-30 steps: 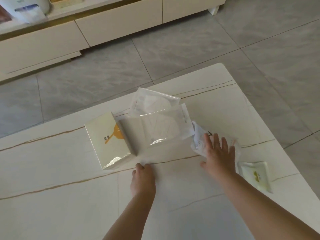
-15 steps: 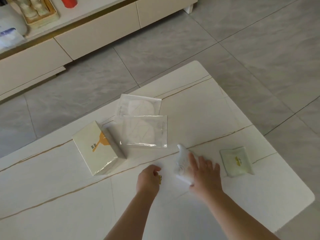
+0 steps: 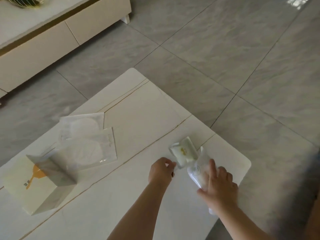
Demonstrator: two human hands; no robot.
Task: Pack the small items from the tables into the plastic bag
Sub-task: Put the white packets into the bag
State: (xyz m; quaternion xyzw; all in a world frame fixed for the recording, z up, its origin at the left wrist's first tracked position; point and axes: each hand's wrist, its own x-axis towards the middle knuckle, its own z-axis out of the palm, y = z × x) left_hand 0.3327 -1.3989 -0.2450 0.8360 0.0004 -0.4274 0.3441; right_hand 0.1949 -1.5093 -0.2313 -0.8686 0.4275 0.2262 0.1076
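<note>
On the white table, my right hand grips a crumpled clear plastic bag near the right edge. My left hand pinches the bag's open edge with curled fingers. A small cream packet with a yellow mark stands tilted at the bag's mouth, partly inside the clear film. Further left lie two flat clear pouches with white pads, one behind the other. A cream box with an orange figure sits at the far left.
The table's rounded right corner is close to my right hand, with grey floor tiles beyond. A low cream cabinet stands across the floor at the upper left.
The small cream packet, which lay flat on the table right of my hands, now stands tilted at the bag's mouth. Both hands have shifted right toward it with the bag.
</note>
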